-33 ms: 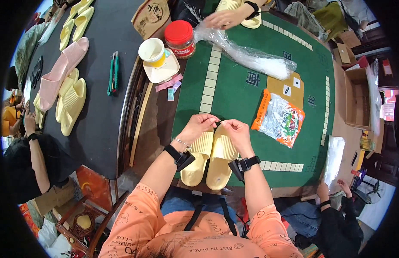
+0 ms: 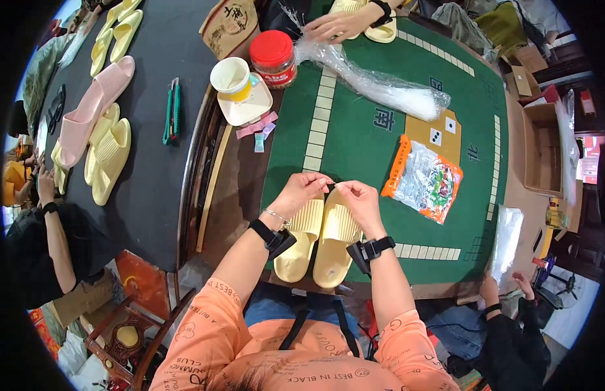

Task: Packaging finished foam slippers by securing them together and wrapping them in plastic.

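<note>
A pair of pale yellow ribbed slides lies side by side at the near edge of the green table: the left slide [image 2: 293, 255] and the right slide [image 2: 333, 257]. Above their toe ends, my left hand [image 2: 304, 193] and my right hand [image 2: 359, 203] meet with their fingertips pinched. Between the fingertips is something thin and dark, too small to make out. My wrists partly cover the slides' outer sides.
An orange-and-clear plastic package [image 2: 423, 179] lies right of my hands, with a bundle of clear plastic bags [image 2: 394, 94] beyond. A co-worker's hand [image 2: 341, 25] touches that bundle. At left, the dark table [image 2: 156, 195] holds more slides and a green box cutter [image 2: 172, 111].
</note>
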{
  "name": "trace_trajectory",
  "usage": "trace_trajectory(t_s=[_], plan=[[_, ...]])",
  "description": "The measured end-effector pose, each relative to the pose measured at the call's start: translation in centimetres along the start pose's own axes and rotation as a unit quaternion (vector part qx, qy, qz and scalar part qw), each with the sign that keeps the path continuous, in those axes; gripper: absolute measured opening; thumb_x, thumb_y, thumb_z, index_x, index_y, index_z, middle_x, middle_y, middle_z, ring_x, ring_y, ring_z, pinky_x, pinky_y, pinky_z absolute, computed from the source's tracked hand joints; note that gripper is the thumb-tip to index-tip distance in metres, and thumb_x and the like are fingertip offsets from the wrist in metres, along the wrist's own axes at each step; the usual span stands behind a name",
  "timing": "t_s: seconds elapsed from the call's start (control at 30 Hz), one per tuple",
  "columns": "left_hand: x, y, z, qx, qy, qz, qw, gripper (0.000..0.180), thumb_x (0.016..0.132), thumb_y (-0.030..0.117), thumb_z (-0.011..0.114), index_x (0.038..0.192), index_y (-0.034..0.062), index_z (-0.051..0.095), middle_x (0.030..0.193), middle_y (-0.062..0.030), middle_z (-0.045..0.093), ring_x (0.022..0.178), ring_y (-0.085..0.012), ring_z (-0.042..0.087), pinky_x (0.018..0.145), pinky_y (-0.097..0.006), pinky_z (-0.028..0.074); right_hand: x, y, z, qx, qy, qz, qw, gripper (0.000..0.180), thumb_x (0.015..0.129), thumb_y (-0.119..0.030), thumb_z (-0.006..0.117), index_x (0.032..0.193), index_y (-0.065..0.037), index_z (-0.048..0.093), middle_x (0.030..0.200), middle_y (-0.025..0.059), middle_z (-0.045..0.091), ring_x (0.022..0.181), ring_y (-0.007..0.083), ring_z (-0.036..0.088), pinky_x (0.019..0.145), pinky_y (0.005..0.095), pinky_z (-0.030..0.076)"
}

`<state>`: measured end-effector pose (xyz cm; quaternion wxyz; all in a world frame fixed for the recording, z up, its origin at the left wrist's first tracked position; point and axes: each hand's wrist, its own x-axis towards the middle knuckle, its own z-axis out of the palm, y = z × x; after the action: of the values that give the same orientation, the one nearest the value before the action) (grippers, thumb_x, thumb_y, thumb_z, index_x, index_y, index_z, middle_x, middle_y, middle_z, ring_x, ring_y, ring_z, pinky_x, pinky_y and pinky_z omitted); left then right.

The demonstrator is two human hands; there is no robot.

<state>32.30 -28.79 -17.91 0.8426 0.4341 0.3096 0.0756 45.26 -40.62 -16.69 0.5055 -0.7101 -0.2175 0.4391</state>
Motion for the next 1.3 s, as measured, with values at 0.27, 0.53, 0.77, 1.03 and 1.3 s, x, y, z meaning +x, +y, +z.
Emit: trace_trajectory(t_s=[0.27,0.53,0.77,1.03,1.3], plan=[[0.3,-0.4,-0.2,0.019,0.014,0.015,1.0,0.016,0.089,0.014,0.053,0.095,0.0019,0.061,0.076,0.0042,0.057,0.064,0.0002,0.047,0.055,-0.014,0.038,0.1,0.1,0.3,-0.014,0.003,-0.018,1.0,0.016,0.082,-0.016,0.064,0.084,0.001,0.065,0.071,-0.0024,0.06,0.063,0.0028,0.051,0.057,0.0187,0.043],[0.1,-0.2,0.2,0.014,0.048,-0.009,0.999,0.015,0.089,0.014,0.053,0.095,0.002,0.061,0.075,0.0027,0.058,0.06,-0.0005,0.044,0.053,-0.015,0.037,-0.1,0.2,0.2,0.006,0.023,0.0,1.0,0.014,0.08,-0.013,0.065,0.083,0.0,0.067,0.066,-0.0045,0.059,0.059,0.0007,0.048,0.053,0.0172,0.039],[0.1,0.0,0.3,0.008,0.037,0.012,0.999,0.016,0.089,0.014,0.053,0.095,0.001,0.06,0.075,0.0009,0.06,0.057,-0.0016,0.041,0.052,-0.015,0.035,0.0,0.4,0.3,-0.01,0.01,-0.01,1.0,0.015,0.082,-0.014,0.064,0.084,0.0,0.065,0.073,-0.002,0.061,0.064,0.0029,0.052,0.058,0.0187,0.043],[-0.2,-0.1,0.3,-0.007,0.049,0.009,0.999,0.018,0.09,0.017,0.052,0.096,0.0021,0.059,0.08,-0.0021,0.063,0.06,-0.0035,0.046,0.056,-0.016,0.039,-0.3,-0.1,1.0,0.007,0.031,-0.021,0.999,0.015,0.081,-0.015,0.064,0.083,-0.001,0.067,0.065,-0.0049,0.058,0.059,0.0004,0.048,0.052,0.0175,0.038],[-0.4,0.0,0.1,-0.027,0.044,0.014,0.999,0.017,0.09,0.017,0.052,0.096,0.0017,0.057,0.081,-0.0035,0.063,0.06,-0.0052,0.047,0.058,-0.018,0.04,-0.1,0.2,1.3,-0.013,0.03,-0.014,0.999,0.014,0.082,-0.014,0.063,0.085,-0.001,0.067,0.066,-0.0058,0.058,0.059,-0.0004,0.046,0.053,0.0165,0.038]])
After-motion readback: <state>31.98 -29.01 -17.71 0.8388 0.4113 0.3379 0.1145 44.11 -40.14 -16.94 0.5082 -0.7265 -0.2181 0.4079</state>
